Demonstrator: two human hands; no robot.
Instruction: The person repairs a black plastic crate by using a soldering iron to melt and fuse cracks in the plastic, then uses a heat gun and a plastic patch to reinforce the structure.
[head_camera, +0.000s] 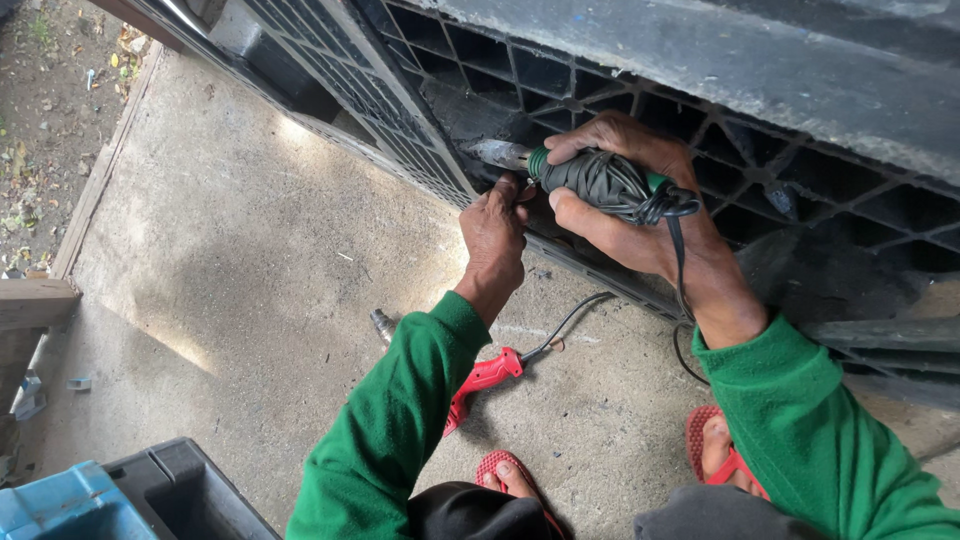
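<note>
Green sleeves frame the view. The right hand (625, 195) grips a tape-wrapped soldering-type iron (590, 178), its metal tip against the black plastic lattice grille (560, 75); the left hand (492, 235) pinches the grille right beside it. Fingers so near that tip could get burned.

tool tip (497, 154) hidden where it meets the black grille (560, 75), left hand (494, 233) fingertips too. grille cut off at top and right edges. red-handled tool (482, 382) below grille half under green sleeve (395, 420). blue box (60, 505) cropped bottom-left.
</note>
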